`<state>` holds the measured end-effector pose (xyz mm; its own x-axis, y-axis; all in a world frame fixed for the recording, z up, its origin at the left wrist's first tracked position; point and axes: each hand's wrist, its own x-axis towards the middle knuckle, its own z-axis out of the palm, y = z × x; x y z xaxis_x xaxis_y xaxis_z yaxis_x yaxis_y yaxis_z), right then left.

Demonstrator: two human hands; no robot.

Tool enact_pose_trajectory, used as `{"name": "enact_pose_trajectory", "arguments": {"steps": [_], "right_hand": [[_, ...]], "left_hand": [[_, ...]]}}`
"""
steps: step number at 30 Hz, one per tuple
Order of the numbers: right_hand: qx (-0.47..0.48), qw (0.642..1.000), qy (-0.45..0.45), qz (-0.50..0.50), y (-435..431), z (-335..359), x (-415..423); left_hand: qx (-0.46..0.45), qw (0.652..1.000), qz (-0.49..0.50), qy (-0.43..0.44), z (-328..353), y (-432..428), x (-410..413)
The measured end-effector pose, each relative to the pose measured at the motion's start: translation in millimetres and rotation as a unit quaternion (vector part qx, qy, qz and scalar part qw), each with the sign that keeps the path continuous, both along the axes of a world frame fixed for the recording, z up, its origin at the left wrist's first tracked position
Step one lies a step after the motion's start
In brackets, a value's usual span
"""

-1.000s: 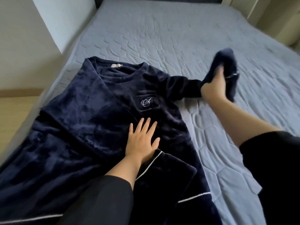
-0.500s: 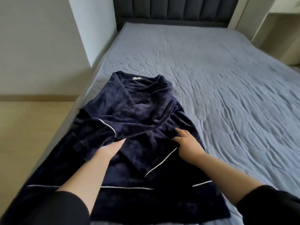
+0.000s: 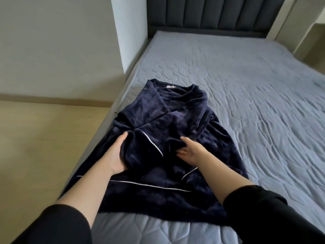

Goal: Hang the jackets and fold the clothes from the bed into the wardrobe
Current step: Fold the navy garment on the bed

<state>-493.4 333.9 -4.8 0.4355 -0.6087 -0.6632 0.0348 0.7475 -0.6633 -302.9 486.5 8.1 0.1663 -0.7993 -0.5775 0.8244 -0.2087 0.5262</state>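
Lying flat near the left edge of the bed point(image 3: 246, 76), collar toward the headboard point(image 3: 211, 13), hem toward the foot: a dark navy fleece top point(image 3: 158, 124) with thin white piping. Looks thick, plush and limp, likely light for its bulk, no stiffness to keep a crease, pile probably slippery against itself, so folds may slump open unless pressed down. Not fragile. Both sleeves already laid across the chest, one cuff with its piping uppermost in the middle.

Left hand point(image 3: 117, 155) cupped against the left side of the folded cuff, fingers curved round a bunched roll of fleece, holding it. Right hand point(image 3: 190, 152) palm up, fingers straight and relaxed, tips tucked just under a fold at the middle, pinching nothing.

Best taken at the hem or the side seams, both hands well apart, lifting the lower half up over the sleeves, then flattening with palms.

No wardrobe, hanger, box or drawer in view, so nothing to report about contents. Only a pale wall and a wooden floor point(image 3: 44, 138) beside the bed.
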Motion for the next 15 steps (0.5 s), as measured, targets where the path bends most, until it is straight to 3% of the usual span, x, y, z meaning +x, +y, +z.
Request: {"name": "enact_pose_trajectory", "arguments": {"steps": [3,5,6,7,8,10,11,12,13,15], "right_hand": [[-0.027,0.996,-0.044,-0.077,4.1,7.5,12.9],[-0.064,0.996,-0.005,-0.063,8.6,13.5,13.9],[-0.081,0.995,0.037,-0.033,12.4,14.6,11.0],[-0.1,0.991,0.088,0.015,17.6,14.2,6.5],[-0.113,0.98,0.142,0.084,23.1,11.8,1.1],[-0.113,0.957,0.192,0.184,32.1,7.3,-8.8],[-0.105,0.959,0.185,0.185,32.0,5.5,-12.6],[-0.103,0.966,0.171,0.166,29.2,5.0,-15.0],[-0.108,0.97,0.162,0.147,25.6,5.5,-17.4],[-0.132,0.968,0.178,0.117,16.8,5.9,-22.9]], "left_hand": [[0.058,0.994,0.001,-0.09,2.9,12.0,8.7],[0.115,0.983,-0.014,-0.139,0.0,18.7,14.4],[0.178,0.962,-0.058,-0.199,5.0,23.7,15.4],[0.249,0.917,-0.121,-0.289,5.4,25.7,17.2],[0.309,0.848,-0.184,-0.39,6.5,26.6,17.4],[0.367,0.663,-0.305,-0.577,13.4,21.9,15.4],[0.376,0.552,-0.344,-0.66,17.3,17.5,12.5],[0.373,0.473,-0.356,-0.714,20.3,11.2,7.7],[0.357,0.419,-0.335,-0.764,19.2,2.6,3.6],[0.288,0.364,-0.265,-0.845,18.1,-18.5,-12.8]]}}
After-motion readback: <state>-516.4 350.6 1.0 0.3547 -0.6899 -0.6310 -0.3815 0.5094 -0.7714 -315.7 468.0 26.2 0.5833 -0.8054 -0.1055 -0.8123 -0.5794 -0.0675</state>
